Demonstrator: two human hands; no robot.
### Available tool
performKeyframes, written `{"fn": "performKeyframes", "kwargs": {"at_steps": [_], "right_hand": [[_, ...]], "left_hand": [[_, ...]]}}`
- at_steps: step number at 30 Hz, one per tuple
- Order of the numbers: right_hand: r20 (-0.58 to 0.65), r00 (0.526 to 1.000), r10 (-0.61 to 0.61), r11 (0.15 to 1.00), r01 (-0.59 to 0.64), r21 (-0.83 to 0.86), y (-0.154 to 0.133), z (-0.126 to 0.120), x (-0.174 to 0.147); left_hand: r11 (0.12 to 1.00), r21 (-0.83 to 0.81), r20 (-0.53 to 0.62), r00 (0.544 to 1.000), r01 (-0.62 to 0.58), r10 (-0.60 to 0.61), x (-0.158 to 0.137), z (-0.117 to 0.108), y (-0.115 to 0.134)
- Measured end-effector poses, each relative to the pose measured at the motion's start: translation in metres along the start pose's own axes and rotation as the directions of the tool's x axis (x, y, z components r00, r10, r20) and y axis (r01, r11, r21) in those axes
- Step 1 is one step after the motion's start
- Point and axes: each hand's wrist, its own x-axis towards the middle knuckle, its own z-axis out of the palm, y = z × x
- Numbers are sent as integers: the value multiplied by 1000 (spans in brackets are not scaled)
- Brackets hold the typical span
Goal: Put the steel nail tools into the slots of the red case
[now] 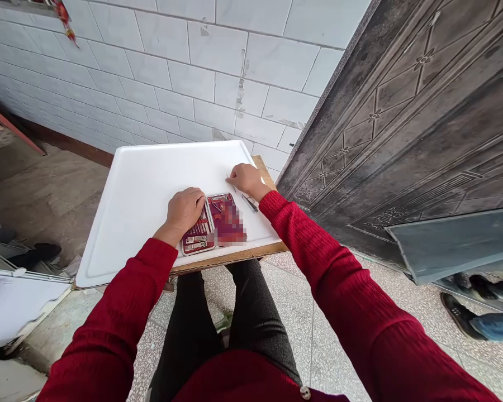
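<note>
An open manicure set case (212, 250) with a red lining lies near the front edge of a white foam board (151, 167). Several small metal tools (199, 229) sit in its left half; part of the right half is blurred out. My left hand (186, 209) lies over the left half with fingers curled at its upper edge, closed on the case. Beyond the case at the right, my right hand (246, 177) is closed in a pinch low over the board. Something thin shows at its fingertips, too small to name. Below that wrist lies a nail clipper (250, 204).
The board rests on a wooden table (272, 248). Behind it is a white tiled wall (180, 67); a dark carved metal door (385, 111) stands at the right. A person's shoe (461, 315) shows at lower right. Panels (20, 301) lean at left.
</note>
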Motion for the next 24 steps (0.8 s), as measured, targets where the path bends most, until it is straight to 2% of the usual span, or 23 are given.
{"fn": "performKeyframes", "kwargs": {"at_steps": [4,6,8,10,12,14,15,19,24], "right_hand": [[89,994,64,997,-68,43,-3,1,13],[104,993,58,988,-72,138,1,0,13],[107,993,42,950,-73,303,8,1,9],[148,989,17,851,-92,516,16,2,1],[210,977,-39,700,-123,704,22,3,-9],[258,960,-109,575,-151,804,27,3,-18],[276,951,-141,543,-159,825,29,2,-23],[333,912,-240,553,-153,819,31,-2,-34],[341,892,-298,589,-109,801,34,-5,-39]], "left_hand": [[1000,1,7,1000,-2,2,-1,0,0],[1000,4,6,1000,-3,3,-1,0,0],[1000,-1,4,1000,-4,4,-1,0,0],[1000,-2,2,1000,-3,3,-1,0,1],[1000,1,1,1000,-3,3,-1,0,1],[1000,2,1,1000,-1,1,-1,0,1],[1000,2,2,1000,1,-1,-1,0,1],[1000,7,-1,1000,9,-9,0,0,2],[1000,23,0,1000,6,-6,0,0,2]]}}
